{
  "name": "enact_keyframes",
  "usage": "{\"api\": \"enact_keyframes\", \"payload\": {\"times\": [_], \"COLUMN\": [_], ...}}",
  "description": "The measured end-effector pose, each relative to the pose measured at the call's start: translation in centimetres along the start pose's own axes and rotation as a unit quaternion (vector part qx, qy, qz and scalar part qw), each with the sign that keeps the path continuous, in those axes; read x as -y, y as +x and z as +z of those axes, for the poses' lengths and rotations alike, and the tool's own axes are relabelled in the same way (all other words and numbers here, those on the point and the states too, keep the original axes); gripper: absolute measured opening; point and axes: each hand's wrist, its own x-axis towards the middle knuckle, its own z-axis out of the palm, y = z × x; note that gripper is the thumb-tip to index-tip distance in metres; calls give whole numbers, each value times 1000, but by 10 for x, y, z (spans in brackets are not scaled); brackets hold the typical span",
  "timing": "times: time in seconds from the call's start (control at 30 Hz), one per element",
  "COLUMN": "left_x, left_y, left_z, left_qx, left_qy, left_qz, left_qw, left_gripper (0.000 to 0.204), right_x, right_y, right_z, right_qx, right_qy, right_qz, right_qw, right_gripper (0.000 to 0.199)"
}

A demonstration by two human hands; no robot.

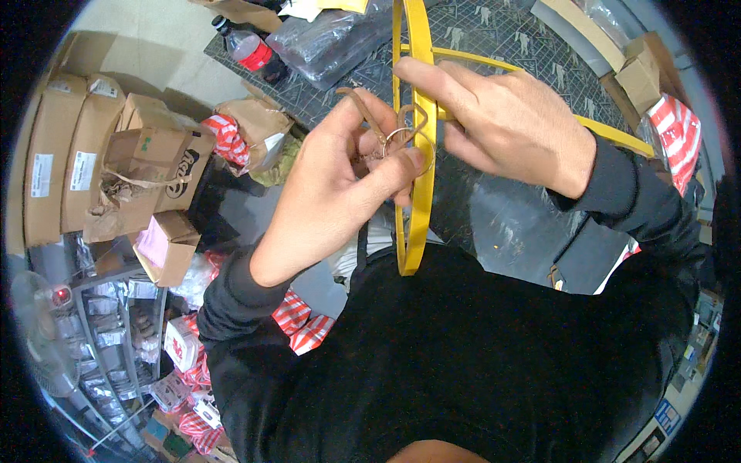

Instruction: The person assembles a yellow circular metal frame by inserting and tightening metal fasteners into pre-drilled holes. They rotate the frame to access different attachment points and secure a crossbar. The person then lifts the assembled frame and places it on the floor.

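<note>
A yellow flat band (421,201), bent into a tall loop, stands upright in front of my chest. My left hand (332,170) is closed on a thin brown strap (364,109), which curls up between its fingers. A thin metal ring (395,137) sits by the strap, and the thumb tip presses at the band's edge. From the right, my right hand (509,116) grips the band, its index finger lying across it and the other fingers bent beside it. Its thumb is hidden. A second yellow strip (610,135) runs behind this hand to the right.
Beyond my hands is a dark patterned table (494,31) with a cola bottle (251,50) and a plastic-wrapped grey package (332,50). Cardboard boxes (65,158) stand at the left, above a wire rack (116,332). Red-and-white striped bags (305,320) lie low on the left.
</note>
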Motion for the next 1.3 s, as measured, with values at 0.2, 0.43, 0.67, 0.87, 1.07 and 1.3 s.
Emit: {"api": "enact_keyframes", "payload": {"times": [0.2, 0.43, 0.67, 0.87, 1.07, 1.3], "left_x": [1, 14, 34, 43, 49, 58], "left_y": [3, 22, 27, 28, 32, 30], "left_z": [-6, -25, -18, -6, 3, 16], "left_qx": [30, 53, 21, 33, 19, -23], "left_qy": [22, 25, -36, -43, 2, 27], "left_qz": [10, 79, 86, 117, 156, 204], "left_qw": [999, 995, 995, 992, 988, 978], "left_gripper": [20, 22, 21, 19, 12, 9], "right_x": [7, -4, -16, -5, 3, 2], "right_y": [-8, -4, -16, -28, -34, -36], "right_z": [-4, -10, -19, -25, -33, -34], "right_qx": [-20, -123, -38, 20, 61, 119], "right_qy": [22, 126, 205, 285, 402, 495], "right_qz": [37, -45, 52, 143, 226, 300], "right_qw": [999, 983, 977, 948, 885, 807], "right_gripper": [77, 50, 31, 33, 38, 36]}}
